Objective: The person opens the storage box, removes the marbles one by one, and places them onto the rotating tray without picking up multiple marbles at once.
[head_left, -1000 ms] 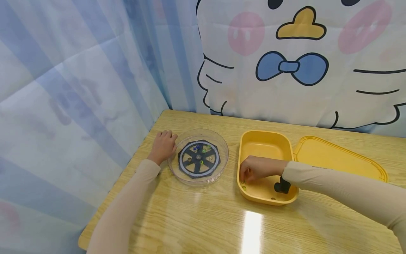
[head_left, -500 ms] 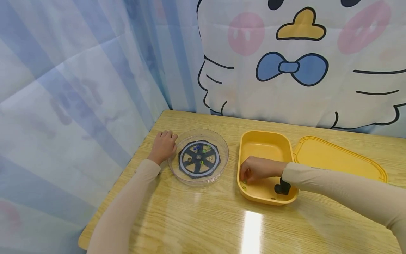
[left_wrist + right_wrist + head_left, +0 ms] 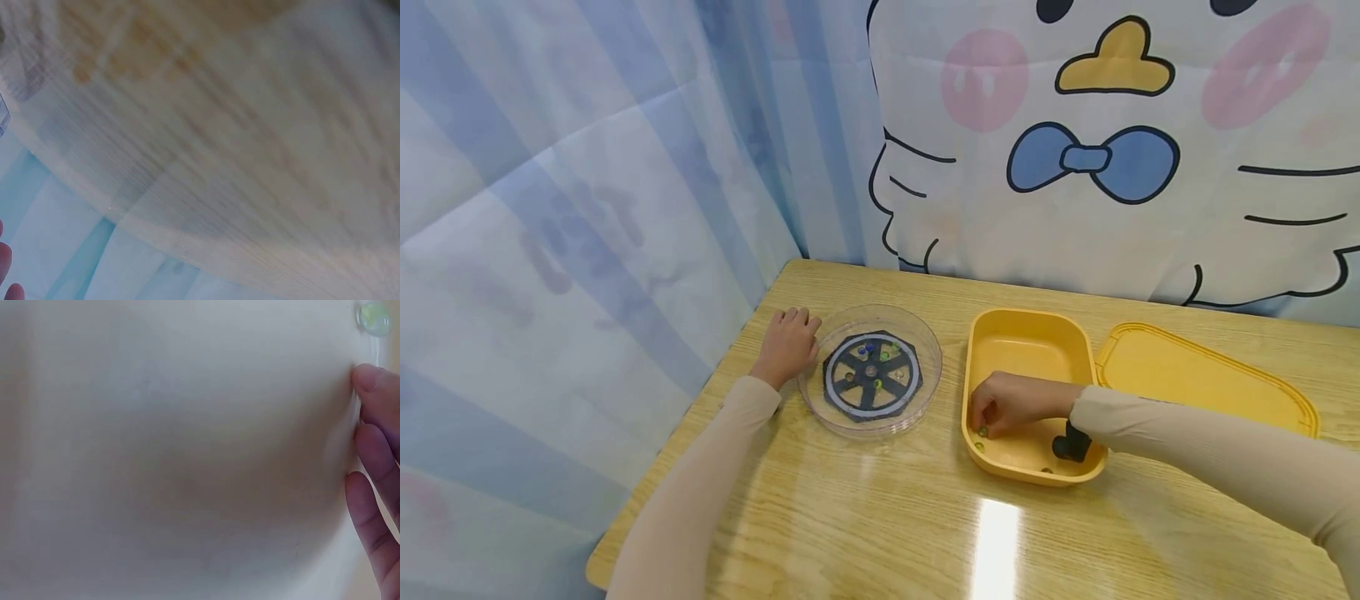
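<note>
In the head view my left hand (image 3: pixel 786 346) lies at the left side of a round clear dish (image 3: pixel 927 400), touching its rim. Several small glass marbles (image 3: pixel 886 356) lie in the dish, over a dark wheel-shaped pattern (image 3: pixel 871 375). Only a few left fingertips (image 3: pixel 5 262) show in the left wrist view. My right hand (image 3: pixel 1018 402) reaches down into a yellow box (image 3: pixel 1030 333), fingers at its left wall beside a marble (image 3: pixel 983 431). The right wrist view shows the fingers (image 3: pixel 369 506) slightly bent, a greenish marble (image 3: pixel 374 319) apart from them.
Another marble (image 3: pixel 980 447) lies in the box's near left corner, and one (image 3: pixel 1047 471) by its near wall. A yellow lid (image 3: pixel 1202 379) lies on the wooden table (image 3: pixel 850 508) to the right. Printed curtains (image 3: pixel 625 167) hang at the left and back.
My right hand has shifted very slightly nearer inside the box, and the marble by its fingertips has moved a little to the right. The left hand has stayed at the dish.
</note>
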